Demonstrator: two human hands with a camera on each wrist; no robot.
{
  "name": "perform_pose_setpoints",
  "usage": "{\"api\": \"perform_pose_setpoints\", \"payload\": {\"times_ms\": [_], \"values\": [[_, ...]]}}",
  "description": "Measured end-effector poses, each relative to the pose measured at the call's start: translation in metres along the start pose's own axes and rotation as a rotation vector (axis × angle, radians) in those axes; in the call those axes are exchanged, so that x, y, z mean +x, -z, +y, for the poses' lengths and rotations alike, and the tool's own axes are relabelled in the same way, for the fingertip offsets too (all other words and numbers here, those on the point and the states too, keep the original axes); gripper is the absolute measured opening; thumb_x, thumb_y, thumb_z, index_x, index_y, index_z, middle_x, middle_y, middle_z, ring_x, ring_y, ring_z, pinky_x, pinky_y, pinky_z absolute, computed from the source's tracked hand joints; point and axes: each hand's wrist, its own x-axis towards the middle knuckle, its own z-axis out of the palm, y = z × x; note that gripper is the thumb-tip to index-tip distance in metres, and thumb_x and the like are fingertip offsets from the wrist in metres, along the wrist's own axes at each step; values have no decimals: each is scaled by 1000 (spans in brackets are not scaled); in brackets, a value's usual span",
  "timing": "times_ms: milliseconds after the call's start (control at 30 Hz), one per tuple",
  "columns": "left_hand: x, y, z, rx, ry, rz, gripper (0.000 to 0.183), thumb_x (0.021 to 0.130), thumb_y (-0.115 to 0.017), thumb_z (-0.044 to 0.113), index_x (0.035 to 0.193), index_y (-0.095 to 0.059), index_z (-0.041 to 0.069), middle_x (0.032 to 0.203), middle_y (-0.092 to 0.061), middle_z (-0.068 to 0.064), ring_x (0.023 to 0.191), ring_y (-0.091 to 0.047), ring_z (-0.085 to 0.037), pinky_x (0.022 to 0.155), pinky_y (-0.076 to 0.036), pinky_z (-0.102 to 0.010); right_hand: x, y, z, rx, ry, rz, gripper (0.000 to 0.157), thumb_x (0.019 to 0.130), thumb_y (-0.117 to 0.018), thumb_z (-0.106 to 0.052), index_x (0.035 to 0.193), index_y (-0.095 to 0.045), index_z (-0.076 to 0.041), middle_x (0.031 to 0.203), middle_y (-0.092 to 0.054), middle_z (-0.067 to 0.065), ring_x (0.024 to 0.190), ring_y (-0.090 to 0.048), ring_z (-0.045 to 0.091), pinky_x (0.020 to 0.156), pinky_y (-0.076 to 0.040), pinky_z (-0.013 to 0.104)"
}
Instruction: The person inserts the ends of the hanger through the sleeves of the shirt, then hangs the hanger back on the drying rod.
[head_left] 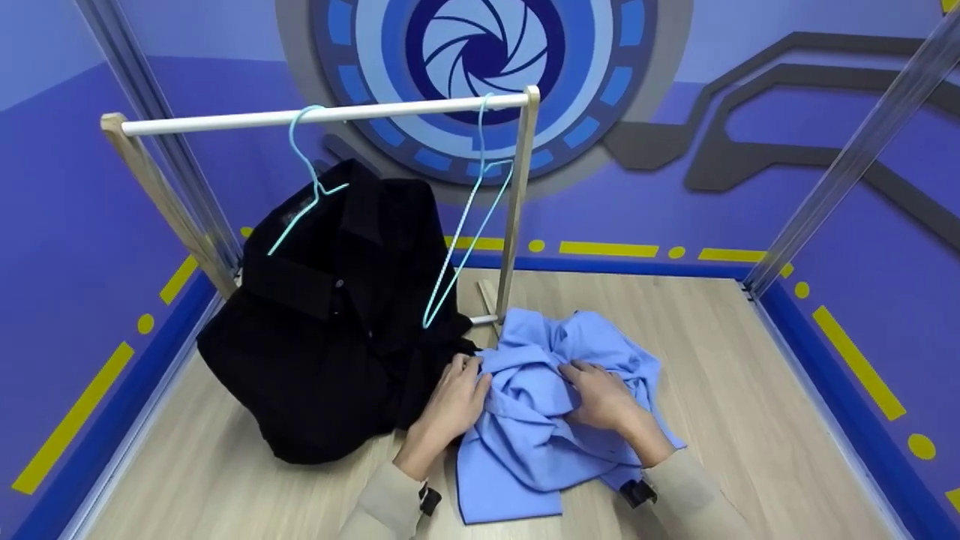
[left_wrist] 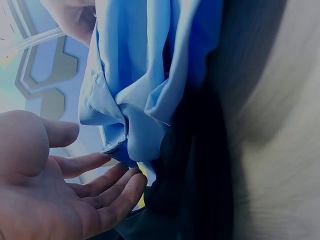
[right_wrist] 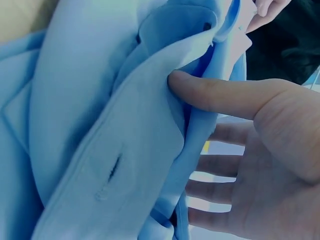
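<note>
A crumpled light blue shirt lies on the wooden floor in front of me, its folds bunched up. My left hand is at the shirt's left side; in the left wrist view its thumb stands apart from loosely bent fingers that reach the cloth's edge. At the other side my right hand holds the shirt between thumb and fingers. The right wrist view shows that thumb against a strip with a buttonhole, the fingertips hidden behind the fabric.
A rack with a white rail and wooden legs stands at the back left. A black shirt hangs there on a light teal hanger, close beside my left hand. Another teal hanger hangs bare near the right leg. Blue patterned walls surround the floor.
</note>
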Motion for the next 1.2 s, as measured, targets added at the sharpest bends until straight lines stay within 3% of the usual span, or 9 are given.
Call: {"api": "perform_pose_setpoints", "payload": {"times_ms": [300, 533, 767, 1200], "values": [[11, -3, -1, 83, -57, 49, 24, 98, -66, 2, 119, -65, -9, 122, -55, -23, 109, -57, -42, 94, -48, -51, -3, 18, 14, 156, 58, -10, 75, 71, -87, 4, 139, -56, 6, 139, -57, 25, 130, -51, 45, 107, -41, 56], [15, -3, -5, 157, -73, 53, 24, 91, -72, -2, 115, -67, -7, 117, -62, -18, 106, -59, -38, 92, -51, -47, -9, 29, 30, 192, 140, 91, 64, 67, -67, 17, 130, -61, 8, 128, -63, 24, 123, -56, 47, 103, -44, 58], [19, -3, -8, 213, -68, 33, 24, 91, -74, 1, 114, -69, -3, 111, -66, -16, 103, -63, -36, 89, -53, -45, -16, 35, 44, 177, 8, 228, 37, 72, -64, 17, 107, -70, 7, 107, -67, 22, 108, -63, 44, 95, -49, 57], [22, -7, -11, 199, -121, 80, 11, 88, -74, -3, 99, -71, -3, 103, -67, -13, 97, -65, -34, 86, -54, -43, -30, 47, 61, 154, -216, 178, 24, 81, -63, 10, 103, -71, 6, 102, -70, 23, 100, -65, 46, 83, -52, 58]]}}
